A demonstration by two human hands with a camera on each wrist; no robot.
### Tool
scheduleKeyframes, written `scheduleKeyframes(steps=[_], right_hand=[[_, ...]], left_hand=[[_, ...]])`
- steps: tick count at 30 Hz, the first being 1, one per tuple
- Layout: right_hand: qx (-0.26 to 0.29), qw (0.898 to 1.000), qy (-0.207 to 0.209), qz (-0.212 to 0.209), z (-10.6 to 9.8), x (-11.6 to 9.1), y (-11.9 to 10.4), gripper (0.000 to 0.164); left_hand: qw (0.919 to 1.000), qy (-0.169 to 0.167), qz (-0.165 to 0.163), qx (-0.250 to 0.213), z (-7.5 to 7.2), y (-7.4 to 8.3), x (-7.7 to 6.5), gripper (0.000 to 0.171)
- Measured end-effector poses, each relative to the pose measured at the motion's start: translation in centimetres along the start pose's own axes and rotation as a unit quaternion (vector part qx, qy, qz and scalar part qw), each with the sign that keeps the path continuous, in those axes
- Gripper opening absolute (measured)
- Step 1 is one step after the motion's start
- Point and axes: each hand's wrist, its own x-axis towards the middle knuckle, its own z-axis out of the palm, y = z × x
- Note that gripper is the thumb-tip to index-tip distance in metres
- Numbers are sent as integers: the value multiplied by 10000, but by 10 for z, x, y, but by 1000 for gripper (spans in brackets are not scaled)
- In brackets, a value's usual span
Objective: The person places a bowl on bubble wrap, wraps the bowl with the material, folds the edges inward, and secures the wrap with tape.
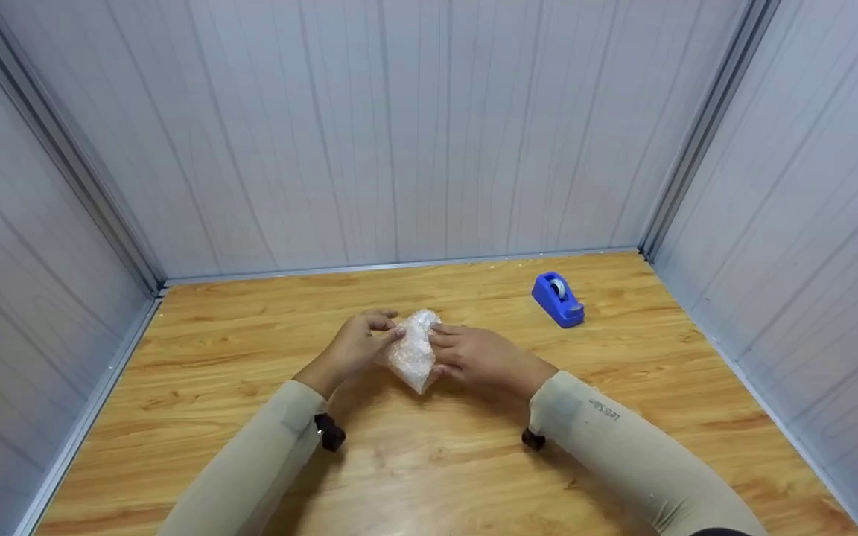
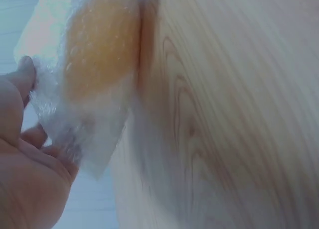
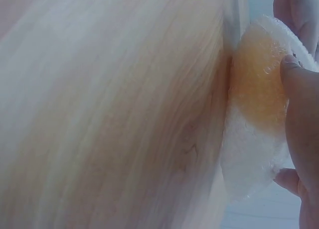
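A bundle of clear bubble wrap (image 1: pixel 415 351) stands on the wooden table between both hands, with one pointed end toward the person. Through its layers something orange (image 2: pixel 102 47) with a rounded outline shows blurred; its kind cannot be told. On the left side, my left hand (image 1: pixel 358 344) pinches the wrap between thumb and fingers. My right hand (image 1: pixel 492 360) holds the bundle from the right, its fingers lying along the upper side. In the right wrist view the right thumb (image 3: pixel 294 72) presses the wrap's near face beside the orange part (image 3: pixel 259 84).
Farther back on the right stands a blue tape dispenser (image 1: pixel 559 300) with a roll of tape in it. Pale panel walls (image 1: pixel 414 134) enclose the wooden table (image 1: pixel 429 476) at the back and both sides.
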Motion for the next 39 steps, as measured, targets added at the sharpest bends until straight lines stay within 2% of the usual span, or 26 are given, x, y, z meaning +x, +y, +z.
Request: scheduleKeyframes(steps=[5, 9, 12, 15, 18, 20, 22, 25, 28, 32, 35, 37, 39], right_hand=[[-207, 9997, 105, -109, 2, 1, -2, 51], [-114, 9994, 257, -217, 3, 0, -3, 51], [166, 9970, 681, -317, 0, -3, 0, 48], [330, 9904, 1303, -323, -5, -6, 8, 36], [640, 9834, 1687, 207, -13, -12, 21, 26], [979, 9760, 1707, 929, -21, -18, 33, 27], [1412, 9593, 1649, 1808, -29, -25, 47, 31], [1962, 9187, 1630, 3016, -39, -38, 73, 41], [2192, 8822, 1655, 3825, -46, -56, 100, 48], [2396, 8438, 1306, 4621, -46, -79, 133, 56], [2650, 8136, 938, 5090, -44, -92, 148, 60], [2775, 7985, 788, 5284, -41, -97, 153, 59], [2788, 7894, 662, 5429, -37, -99, 157, 57]], left_hand=[[9995, 96, -288, -100, 7, 1, 3, 23], [9993, 324, -176, 114, 12, -2, 4, 19], [9986, 457, -102, 248, 15, -3, 4, 16], [9980, 519, -140, 338, 17, -3, 5, 15], [9977, 519, -172, 403, 19, -2, 5, 16], [9975, 524, -189, 428, 20, -1, 5, 16], [9974, 524, -200, 458, 20, -1, 5, 16], [9970, 527, -220, 519, 20, 0, 5, 16], [9969, 509, -182, 565, 20, 1, 5, 17], [9969, 521, -164, 563, 22, 1, 6, 15], [9969, 552, -190, 520, 22, 1, 6, 13], [9970, 571, -181, 490, 21, 0, 6, 12], [9972, 564, -178, 466, 20, 0, 6, 12]])
